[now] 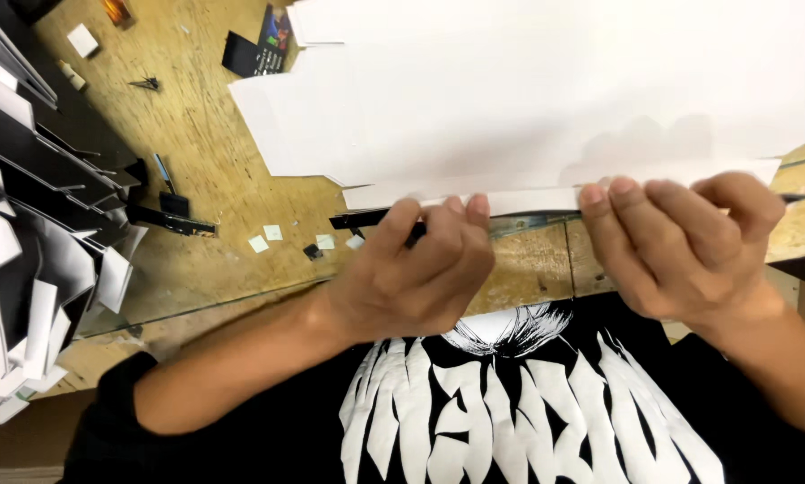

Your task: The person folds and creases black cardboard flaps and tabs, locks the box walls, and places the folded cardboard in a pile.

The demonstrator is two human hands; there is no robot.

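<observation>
A large white die-cut cardboard sheet (510, 90) lies flat on the wooden worktable (205, 170), its near edge folded up into a narrow flap. My left hand (411, 273) pinches that flap near the sheet's lower left corner, fingertips curled over the fold. My right hand (680, 242) grips the same folded edge farther right, fingers bent over it. A black underside strip shows just under the fold beside my left fingers.
A stack of folded black-and-white cardboard pieces (26, 242) leans at the left. Small white and black scraps (268, 237), a black clip (147, 83) and a dark printed card (259, 45) lie on the wood. My black shirt with white print (528, 403) fills the bottom.
</observation>
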